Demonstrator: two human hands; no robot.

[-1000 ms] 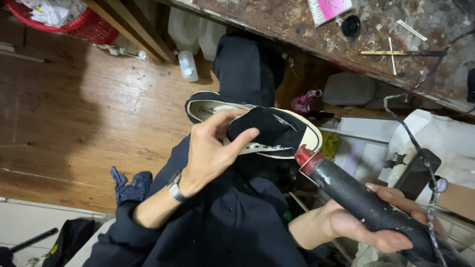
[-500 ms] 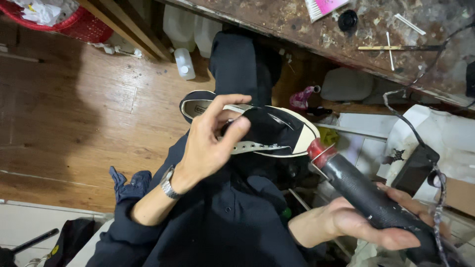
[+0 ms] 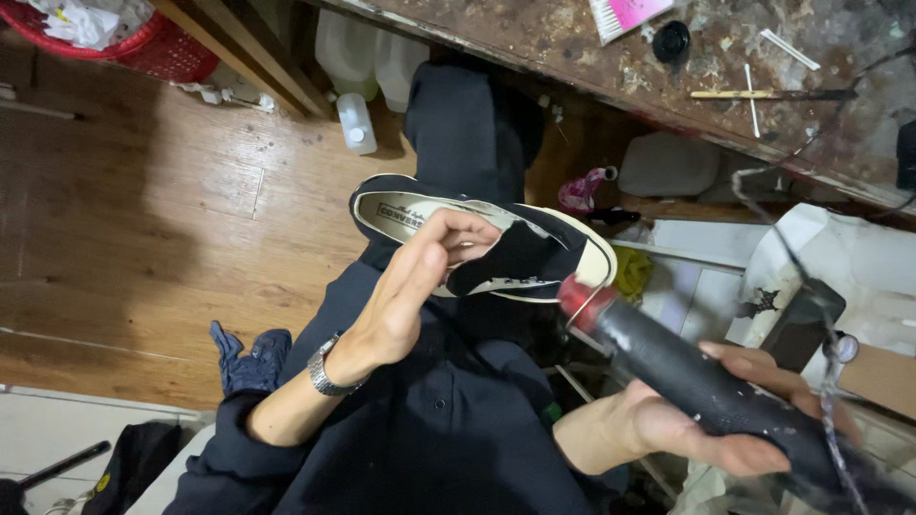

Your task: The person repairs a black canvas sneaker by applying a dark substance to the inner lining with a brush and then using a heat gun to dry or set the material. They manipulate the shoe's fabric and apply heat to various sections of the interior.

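The left hand grips a black sneaker over the lap while the right hand aims a heat gun close beside its toe, the heating apparently mid-course.

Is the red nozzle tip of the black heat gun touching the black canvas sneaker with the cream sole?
Apart. The head view shows dark background between the red nozzle tip and the sneaker's cream toe.
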